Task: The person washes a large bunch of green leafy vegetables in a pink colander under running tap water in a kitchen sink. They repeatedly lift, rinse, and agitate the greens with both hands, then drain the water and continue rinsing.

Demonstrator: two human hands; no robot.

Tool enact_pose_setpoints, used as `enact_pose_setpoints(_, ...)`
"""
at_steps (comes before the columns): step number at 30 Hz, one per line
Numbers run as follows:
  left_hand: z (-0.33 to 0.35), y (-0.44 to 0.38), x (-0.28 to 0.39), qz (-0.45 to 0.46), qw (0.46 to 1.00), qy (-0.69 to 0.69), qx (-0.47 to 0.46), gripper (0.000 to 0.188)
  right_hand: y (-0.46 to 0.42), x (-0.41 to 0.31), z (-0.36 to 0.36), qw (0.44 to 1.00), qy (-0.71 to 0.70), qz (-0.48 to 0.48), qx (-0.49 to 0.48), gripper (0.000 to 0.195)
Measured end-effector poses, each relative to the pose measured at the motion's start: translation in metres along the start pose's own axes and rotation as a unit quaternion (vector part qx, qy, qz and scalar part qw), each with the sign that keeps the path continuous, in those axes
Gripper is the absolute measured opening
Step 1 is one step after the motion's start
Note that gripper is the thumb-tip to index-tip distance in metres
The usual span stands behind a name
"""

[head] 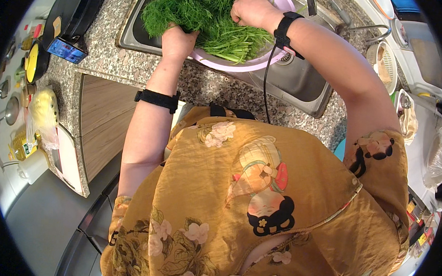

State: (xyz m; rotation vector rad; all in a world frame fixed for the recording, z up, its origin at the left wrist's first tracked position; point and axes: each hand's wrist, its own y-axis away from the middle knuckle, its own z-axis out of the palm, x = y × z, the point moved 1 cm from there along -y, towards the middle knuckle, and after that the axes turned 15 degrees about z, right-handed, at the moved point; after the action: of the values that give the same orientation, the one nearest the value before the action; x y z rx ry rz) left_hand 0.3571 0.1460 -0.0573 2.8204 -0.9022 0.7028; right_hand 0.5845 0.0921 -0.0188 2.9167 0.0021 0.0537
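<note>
A large heap of feathery green herbs (pixel 197 9), dill or fennel fronds, fills a pale purple plastic basin (pixel 224 66) set over the sink. Its pale cut stems (pixel 236 50) point toward me at the basin's near side. My left hand (pixel 177 42) grips the fronds at the basin's left edge, its fingers partly hidden under the leaves. Above the stems, my right hand (pixel 255 12) has its fingers curled and pinched on the greens. Both wrists wear black straps, and a cable hangs from the right one.
The steel double sink (pixel 295 80) lies in a speckled granite counter (pixel 216 85). A faucet (pixel 311 4) stands behind the basin. On the left are a phone (pixel 66 50), a black pan (pixel 72 10) and a bottle of oil (pixel 22 144). A white strainer basket (pixel 383 67) sits at right.
</note>
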Motion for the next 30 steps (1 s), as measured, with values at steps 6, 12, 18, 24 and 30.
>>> enact_pose_setpoints(6, -0.009, 0.003, 0.01, -0.007, 0.999, 0.02, -0.024, 0.062, 0.003, 0.001, -0.003, 1.0, 0.001, 0.0, -0.008, 0.007)
enact_pose_setpoints(12, -0.01, 0.004, 0.012, 0.0, 1.0, 0.019, -0.017, 0.063, 0.007, 0.031, 0.0, 0.985, -0.165, -0.029, -0.042, 0.01)
enact_pose_setpoints(18, -0.002, 0.001, 0.006, 0.008, 1.0, 0.01, -0.014, 0.063, 0.01, 0.053, -0.009, 0.917, -0.373, -0.018, -0.136, 0.022)
enact_pose_setpoints(24, -0.011, 0.008, 0.011, 0.003, 0.999, 0.038, 0.008, 0.06, 0.042, 0.021, -0.085, 0.831, -0.533, -0.004, -0.16, 0.025)
enact_pose_setpoints(30, -0.017, 0.011, 0.022, -0.003, 0.997, 0.078, 0.03, 0.046, 0.032, -0.031, -0.113, 0.632, -0.735, -0.025, -0.245, 0.029)
